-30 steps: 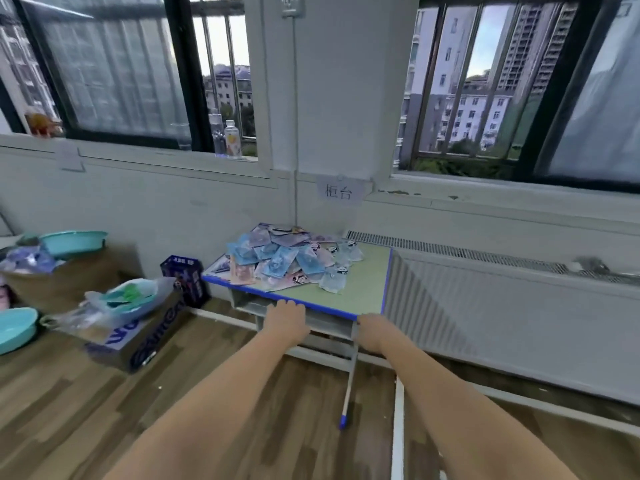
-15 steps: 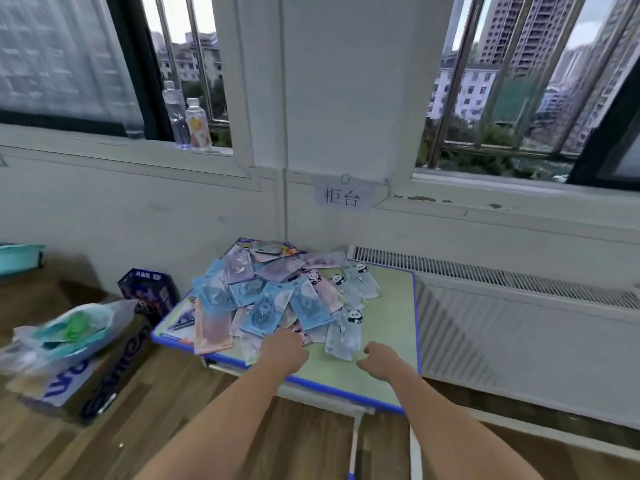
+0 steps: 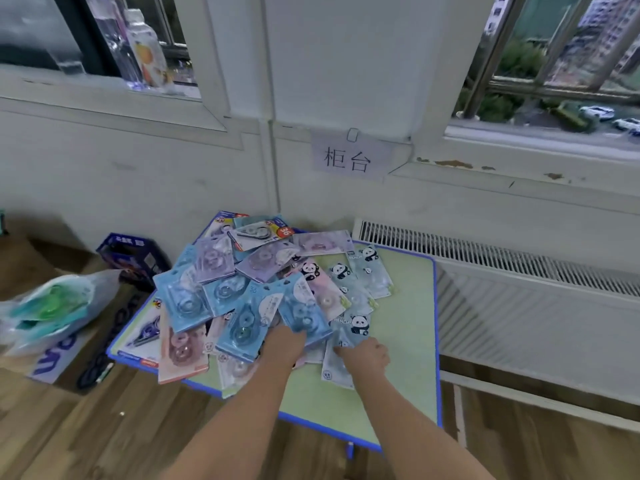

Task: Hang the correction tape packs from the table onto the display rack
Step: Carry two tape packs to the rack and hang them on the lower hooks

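A heap of correction tape packs (image 3: 239,275) in blue, purple, pink and panda prints covers the left and back of a small green table (image 3: 410,344) with a blue rim. My left hand (image 3: 282,348) reaches into the heap's near edge, its fingertips hidden under a light blue pack (image 3: 301,315). My right hand (image 3: 365,355) sits just to the right with fingers curled, pinching a pale blue panda pack (image 3: 348,329) that lies at the heap's front. No display rack is in view.
A white radiator (image 3: 519,306) runs along the wall right of the table. On the floor to the left stand a dark blue box (image 3: 131,251) and a cardboard box with a plastic bag (image 3: 52,306) on it. Two bottles (image 3: 145,46) stand on the sill.
I have come closer to the table. Both hands moved forward from the table's front edge into the near side of the heap, and the right hand closed on a panda pack.
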Motion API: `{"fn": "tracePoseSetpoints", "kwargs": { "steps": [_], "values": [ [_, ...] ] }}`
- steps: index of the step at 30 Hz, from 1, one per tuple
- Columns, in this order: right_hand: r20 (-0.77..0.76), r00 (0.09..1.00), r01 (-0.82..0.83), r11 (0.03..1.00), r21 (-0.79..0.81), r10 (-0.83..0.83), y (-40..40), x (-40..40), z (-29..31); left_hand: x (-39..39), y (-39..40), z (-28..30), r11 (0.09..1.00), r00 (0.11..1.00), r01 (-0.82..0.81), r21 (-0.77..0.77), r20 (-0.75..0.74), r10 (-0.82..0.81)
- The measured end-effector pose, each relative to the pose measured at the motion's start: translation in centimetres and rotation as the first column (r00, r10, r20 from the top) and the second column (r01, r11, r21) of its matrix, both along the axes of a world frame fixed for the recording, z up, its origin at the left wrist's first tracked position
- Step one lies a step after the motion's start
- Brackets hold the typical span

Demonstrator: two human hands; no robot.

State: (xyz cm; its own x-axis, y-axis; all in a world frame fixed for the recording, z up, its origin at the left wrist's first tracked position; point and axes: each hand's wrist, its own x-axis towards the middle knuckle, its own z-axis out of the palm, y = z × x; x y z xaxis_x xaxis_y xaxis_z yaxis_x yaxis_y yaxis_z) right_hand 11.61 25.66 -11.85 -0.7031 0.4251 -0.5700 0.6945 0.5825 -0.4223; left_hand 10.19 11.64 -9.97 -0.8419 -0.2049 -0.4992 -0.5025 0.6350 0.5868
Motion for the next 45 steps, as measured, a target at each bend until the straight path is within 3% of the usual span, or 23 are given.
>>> {"fn": "tracePoseSetpoints", "kwargs": {
  "steps": [6, 10, 13, 15, 22, 32, 35, 38, 45],
  "values": [
    [-0.021, 0.999, 0.042, 0.999, -0.023, -0.043, 0.6, 0.1, -1.1, -0.6, 1.7, -1.0, 0.965, 0.976, -0.216, 0.148, -0.007, 0.220],
    [0.001, 0.999, 0.049, 0.999, 0.001, -0.049, 2.2, 0.6, -1.2, -0.3, 2.6, -2.0, 0.953, 0.966, -0.253, 0.167, 0.103, 0.238],
    [0.013, 0.996, 0.090, 0.996, -0.005, -0.090, 3.2, 1.1, -1.3, 0.5, 3.1, -2.3, 0.951, 0.965, -0.261, 0.167, 0.083, 0.250],
    [0.019, 0.993, 0.118, 0.993, -0.008, -0.118, 3.5, 1.3, -1.3, 1.0, 3.3, -2.4, 0.920, 0.952, -0.307, 0.244, 0.071, 0.299],
    [-0.024, 0.935, 0.338, 0.912, -0.235, -0.353, 3.9, 2.1, -1.6, 1.9, 3.2, -1.1, 0.860, 0.967, -0.255, 0.441, 0.123, 0.224],
    [-0.131, 0.688, 0.615, 0.669, -0.418, -0.714, 3.7, 5.6, -1.6, 1.6, 1.3, -0.7, 0.826, 0.969, 0.053, 0.562, 0.170, -0.178],
    [-0.149, 0.568, 0.642, 0.549, -0.534, -0.809, 4.4, 6.9, -1.3, 1.5, 0.8, -0.3, 0.811, 0.947, 0.165, 0.561, 0.138, -0.289],
    [-0.097, 0.429, 0.590, 0.361, -0.722, -0.898, 4.8, 8.1, -0.1, 1.2, 0.5, -0.1, 0.788, 0.931, 0.227, 0.572, 0.110, -0.348],
    [0.050, 0.409, 0.323, 0.093, -0.942, -0.911, 5.9, 11.6, 4.8, 1.4, 3.4, 2.6, 0.686, 0.868, 0.419, 0.595, -0.041, -0.494]
  ]
}}
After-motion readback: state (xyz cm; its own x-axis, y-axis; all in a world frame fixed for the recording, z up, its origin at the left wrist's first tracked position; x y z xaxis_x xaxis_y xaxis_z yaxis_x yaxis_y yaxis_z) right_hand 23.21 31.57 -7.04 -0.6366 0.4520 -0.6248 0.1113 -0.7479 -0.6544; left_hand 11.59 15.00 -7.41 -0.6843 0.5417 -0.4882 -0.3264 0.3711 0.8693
